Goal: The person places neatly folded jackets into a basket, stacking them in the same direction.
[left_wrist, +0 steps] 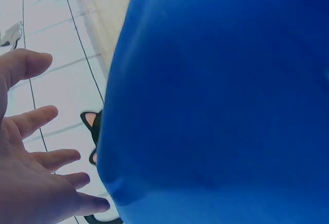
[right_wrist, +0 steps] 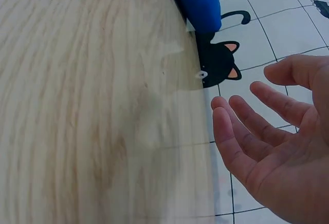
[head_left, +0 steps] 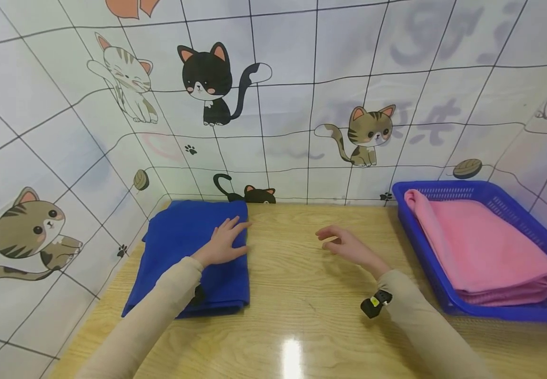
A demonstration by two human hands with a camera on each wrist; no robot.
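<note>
A folded blue cloth (head_left: 174, 231), perhaps a towel, lies at the left of the table near the back wall. Over its right part is my left hand (head_left: 223, 245), fingers spread and holding nothing. In the left wrist view the blue cloth (left_wrist: 216, 100) fills most of the picture, and the left hand (left_wrist: 36, 167) shows spread fingers beside it. My right hand (head_left: 346, 246) hovers above the bare wood between the cloth and the basket. Its fingers are loosely bent with nothing in them, as the right hand (right_wrist: 277, 142) in the right wrist view also shows.
A blue plastic basket (head_left: 417, 252) stands at the right with a folded pink cloth (head_left: 486, 247) inside. The wooden table (head_left: 283, 295) meets a wall covering (head_left: 287, 116) printed with cats and grid lines at the back and left.
</note>
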